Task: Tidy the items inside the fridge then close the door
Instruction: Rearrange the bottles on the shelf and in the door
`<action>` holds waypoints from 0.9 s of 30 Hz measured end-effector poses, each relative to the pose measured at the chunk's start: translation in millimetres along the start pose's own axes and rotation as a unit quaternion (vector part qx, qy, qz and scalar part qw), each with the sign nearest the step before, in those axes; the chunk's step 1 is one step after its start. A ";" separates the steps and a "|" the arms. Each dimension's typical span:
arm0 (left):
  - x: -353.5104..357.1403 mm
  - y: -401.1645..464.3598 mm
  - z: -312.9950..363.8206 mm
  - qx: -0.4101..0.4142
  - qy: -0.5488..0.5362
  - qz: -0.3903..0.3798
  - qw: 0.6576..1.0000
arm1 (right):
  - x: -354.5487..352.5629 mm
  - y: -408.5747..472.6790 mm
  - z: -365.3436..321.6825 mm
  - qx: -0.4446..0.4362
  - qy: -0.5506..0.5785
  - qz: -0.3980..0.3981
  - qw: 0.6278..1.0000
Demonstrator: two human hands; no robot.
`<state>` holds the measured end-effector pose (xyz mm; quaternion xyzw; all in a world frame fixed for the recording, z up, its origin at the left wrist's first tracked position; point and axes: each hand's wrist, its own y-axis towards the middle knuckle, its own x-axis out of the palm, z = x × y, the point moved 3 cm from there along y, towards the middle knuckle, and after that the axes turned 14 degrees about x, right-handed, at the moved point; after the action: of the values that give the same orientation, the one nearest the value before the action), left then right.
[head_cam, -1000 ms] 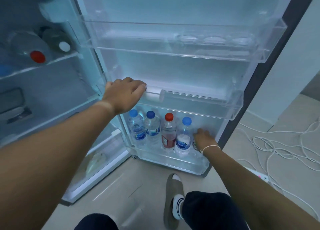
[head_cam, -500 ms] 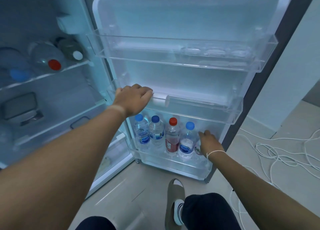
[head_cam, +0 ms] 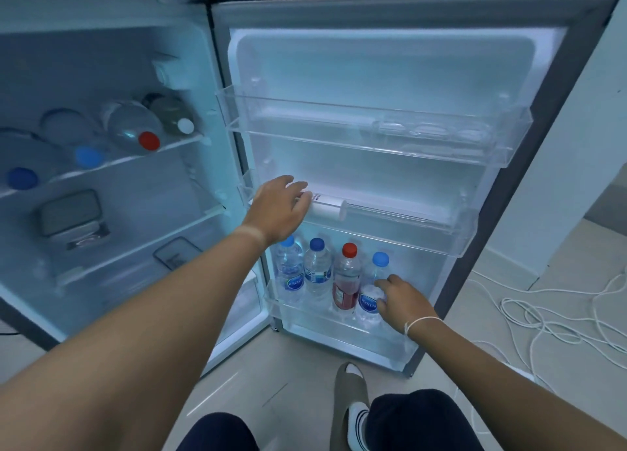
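In the lowest door bin [head_cam: 339, 335], the right hand [head_cam: 403, 301] is curling loose fingers against the end bottle [head_cam: 371, 294]; a nudge risks toppling the row. The left hand [head_cam: 278, 210] is resting, fingers spread, on the middle bin [head_cam: 424, 237].

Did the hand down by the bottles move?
Yes. The right hand slid left along the bottom door shelf, onto the rightmost blue-capped bottle it earlier sat beside.

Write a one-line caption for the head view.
Left hand on the middle door shelf; right hand touching a blue-capped bottle in the bottom rack.
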<state>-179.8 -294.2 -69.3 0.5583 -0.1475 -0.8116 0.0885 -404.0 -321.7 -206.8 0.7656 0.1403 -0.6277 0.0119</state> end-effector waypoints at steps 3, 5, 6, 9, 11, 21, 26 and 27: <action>-0.3 -16.6 -5.7 0.017 -0.002 0.027 0.999 | 1.9 -6.2 -20.3 -0.031 0.008 -0.014 0.999; -2.8 -28.6 -11.8 0.022 -0.013 0.046 0.999 | 5.1 -8.3 -36.0 -0.054 0.014 -0.024 0.998; -4.7 -36.0 -17.8 0.019 -0.016 0.057 0.998 | 7.3 -8.3 -45.6 -0.065 0.014 -0.029 0.997; -8.6 -57.8 -35.1 0.001 -0.025 0.080 0.996 | 13.7 -7.8 -72.5 -0.085 0.009 -0.050 0.995; -8.3 -73.9 -53.3 -0.038 -0.043 0.083 0.995 | 19.4 -6.9 -93.4 -0.098 0.004 -0.066 0.993; 20.3 -130.4 -157.5 -0.264 -0.124 0.073 0.954 | 66.6 17.9 -194.9 -0.139 0.076 -0.153 0.975; 42.0 -145.6 -213.3 -0.372 -0.175 0.082 0.908 | 103.8 47.8 -247.1 -0.126 0.142 -0.202 0.961; 46.7 -149.2 -223.8 -0.393 -0.182 0.083 0.897 | 111.6 53.6 -255.6 -0.117 0.159 -0.215 0.956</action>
<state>15.1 -199.7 -235.5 0.3060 0.1243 -0.8805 0.3399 -127.6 -301.2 -268.8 0.8008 0.3740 -0.4644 -0.0560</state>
